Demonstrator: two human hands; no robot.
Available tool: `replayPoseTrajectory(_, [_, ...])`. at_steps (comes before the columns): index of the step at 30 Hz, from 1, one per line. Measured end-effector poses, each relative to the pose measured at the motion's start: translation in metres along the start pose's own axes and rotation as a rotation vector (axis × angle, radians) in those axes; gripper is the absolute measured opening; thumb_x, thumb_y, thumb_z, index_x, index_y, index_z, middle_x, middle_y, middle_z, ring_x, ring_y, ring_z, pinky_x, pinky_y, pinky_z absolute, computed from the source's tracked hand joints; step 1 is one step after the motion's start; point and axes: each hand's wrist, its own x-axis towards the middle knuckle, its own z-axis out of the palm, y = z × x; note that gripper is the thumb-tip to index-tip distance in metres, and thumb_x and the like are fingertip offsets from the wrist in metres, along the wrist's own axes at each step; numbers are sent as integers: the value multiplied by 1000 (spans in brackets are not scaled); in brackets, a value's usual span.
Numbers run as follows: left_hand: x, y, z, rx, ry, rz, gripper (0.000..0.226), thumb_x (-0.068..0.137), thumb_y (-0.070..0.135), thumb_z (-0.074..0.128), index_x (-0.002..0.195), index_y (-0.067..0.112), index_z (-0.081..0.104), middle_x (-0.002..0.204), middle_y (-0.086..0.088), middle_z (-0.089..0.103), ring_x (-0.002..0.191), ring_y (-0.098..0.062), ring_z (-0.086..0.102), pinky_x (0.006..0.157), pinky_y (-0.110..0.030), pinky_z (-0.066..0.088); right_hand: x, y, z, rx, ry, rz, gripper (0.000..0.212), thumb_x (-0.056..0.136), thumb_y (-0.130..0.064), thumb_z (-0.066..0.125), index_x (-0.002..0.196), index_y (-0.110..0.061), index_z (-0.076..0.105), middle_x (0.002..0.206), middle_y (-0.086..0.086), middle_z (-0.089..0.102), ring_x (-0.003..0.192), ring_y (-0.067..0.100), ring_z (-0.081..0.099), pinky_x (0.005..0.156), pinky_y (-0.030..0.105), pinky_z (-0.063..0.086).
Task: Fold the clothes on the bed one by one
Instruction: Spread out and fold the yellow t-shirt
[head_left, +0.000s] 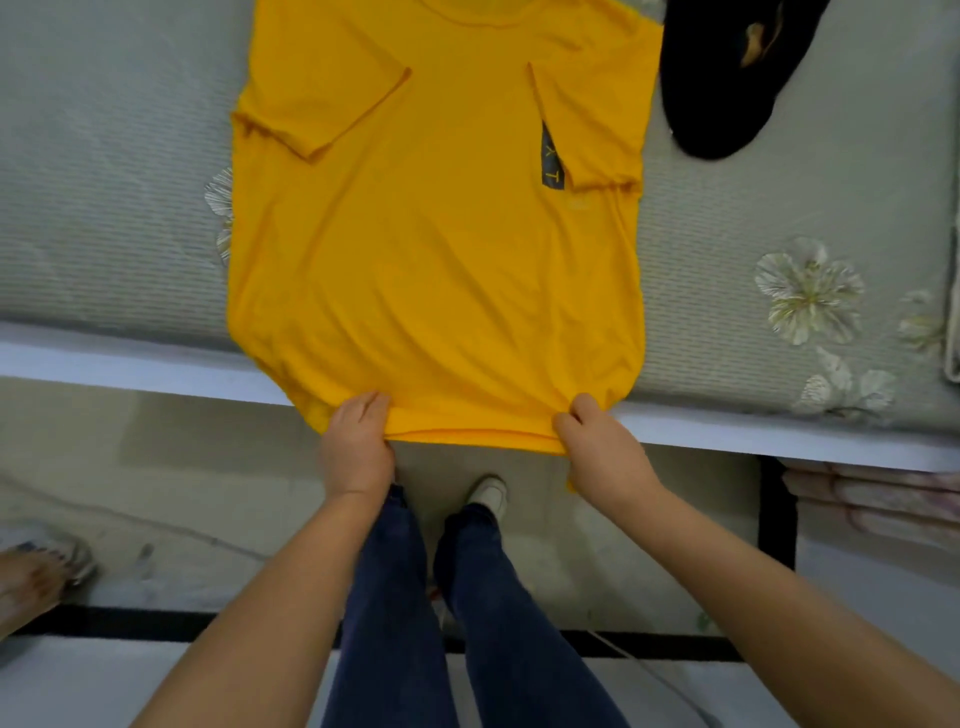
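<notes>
Bed: pale grey-green mattress cover (130, 182) with fine ribbing and printed cream flowers (808, 291) filled the upper part of the head view, edged along the near side by a white bed frame (130, 364).
Floor: beige and scuffed, it lay below the frame, crossed by a dark bar near the bottom of the picture.
Yellow T-shirt: the yellow T-shirt (431, 260) lay flat on the bed, collar at the far side and hem toward the person; both sleeves were folded inward over the body, and a dark printed strip (551, 158) showed beside the folded sleeve on the right. Its hem hung just past the bed frame.
Left hand: the left hand (358, 447) pinched the hem near the shirt's left bottom corner, thumb on top of the cloth and fingers curled beneath.
Right hand: the right hand (602, 447) gripped the hem near the right bottom corner in the same manner, thumb over the fabric. Between the two hands the hem ran taut.
Black garment: a black garment (727, 78) with a small gold mark lay crumpled on the bed, just beside the shirt's right shoulder.
Person: dark blue jeans (389, 597) and a white shoe (488, 493) stood close against the bed.
Left edge: another person's bare foot (31, 577) showed on the floor.
Right side: folded pinkish cloth (872, 499) sat stacked under the frame.
</notes>
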Motion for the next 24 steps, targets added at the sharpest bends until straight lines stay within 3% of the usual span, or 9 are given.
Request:
replayPoseTrajectory(3, [-12,-21,-17,78,-18,-120,50,78,-20,44,127,-9,46,135,-30,41,123,-43,43,95,-48,37,-8,10,-1,-2,126,43,33,38,30,64,58,6,54,60,24,54,49,36,54,39,26,29])
replayPoseTrajectory(5, [-24,-27,-25,100,-18,-153,54,82,-19,42,134,-5,37,143,-25,31,131,-38,35,98,-47,33,-14,15,4,12,189,106,34,34,30,65,60,10,58,54,23,55,43,34,54,37,27,36])
replayPoseTrajectory(8, [-43,-31,-36,105,-21,-191,58,81,-21,38,136,-3,35,145,-23,29,134,-34,32,95,-47,36,-21,20,17,61,321,169,41,46,28,55,86,22,61,74,34,64,56,43,62,50,47,51])
replayPoseTrajectory(13, [-70,-37,-46,156,-85,-200,59,82,-20,35,137,0,34,148,-18,26,136,-29,29,98,-41,33,-42,13,31,186,350,183,45,53,29,51,97,25,57,96,44,58,82,60,57,69,74,36])
replayPoseTrajectory(16, [-89,-47,-51,231,-189,-188,60,85,-18,31,141,2,25,151,-15,16,141,-23,17,106,-31,24,-57,9,41,64,171,49,48,60,26,48,108,22,53,111,45,51,98,61,52,84,70,35])
replayPoseTrajectory(18, [-99,-53,-57,303,-251,-175,60,88,-16,30,143,4,20,153,-13,13,142,-20,12,109,-27,18,-65,13,46,-2,-79,-25,53,83,15,38,135,12,27,142,35,23,131,46,30,112,48,18])
replayPoseTrajectory(19, [-102,-55,-60,341,-282,-170,59,89,-14,30,143,6,18,153,-10,12,142,-19,10,110,-25,16,-70,16,46,16,-187,12,54,90,7,34,141,4,16,150,25,14,139,33,21,114,36,12])
replayPoseTrajectory(21, [-103,-54,-68,388,-307,-171,59,90,-12,29,144,8,18,154,-8,12,143,-17,7,110,-24,14,-76,21,41,50,-211,79,53,91,3,36,142,1,20,149,22,21,137,30,26,111,35,20])
replayPoseTrajectory(24, [-86,-44,-85,426,-255,-159,56,91,-11,29,143,8,21,154,-7,14,142,-17,8,107,-25,19,-68,33,16,85,-15,167,38,77,17,49,115,14,55,116,35,56,105,46,55,86,49,45])
